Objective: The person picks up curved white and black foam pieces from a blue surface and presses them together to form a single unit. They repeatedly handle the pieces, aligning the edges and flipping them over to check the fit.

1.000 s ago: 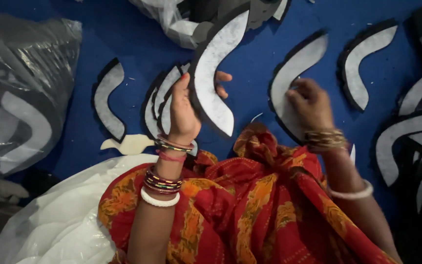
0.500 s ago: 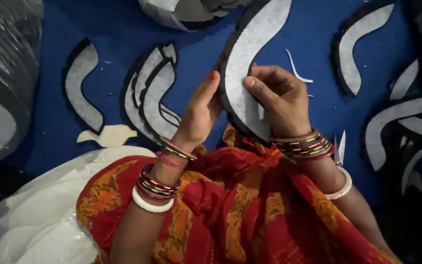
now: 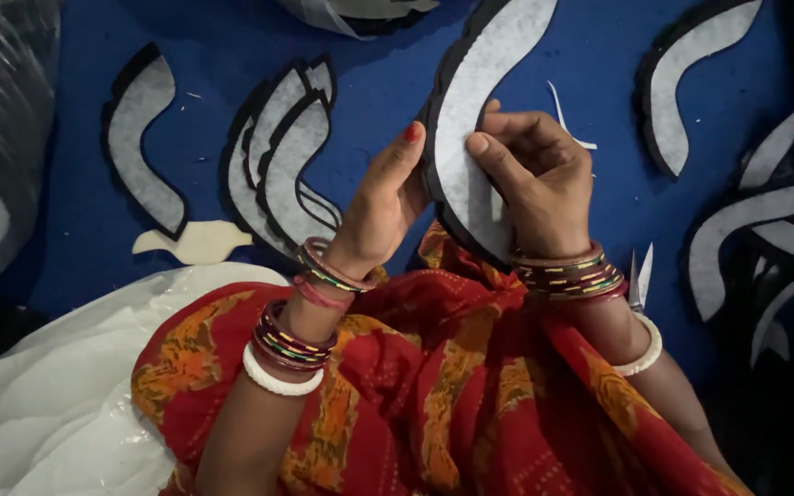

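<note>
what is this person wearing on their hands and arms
Both forearms are bare, with no sleeves. The left hand has red polish on the thumbnail; its wrist carries thin multicoloured bangles, a second dark red stack and a white bangle. The right hand has a maroon and gold bangle stack and another white bangle higher up.

Curved grey felt cutouts (image 3: 144, 138) lie scattered across a blue cloth (image 3: 66, 239), beside a cream, seemingly bird-shaped piece (image 3: 193, 242) and clear plastic sheeting (image 3: 57, 404).
</note>
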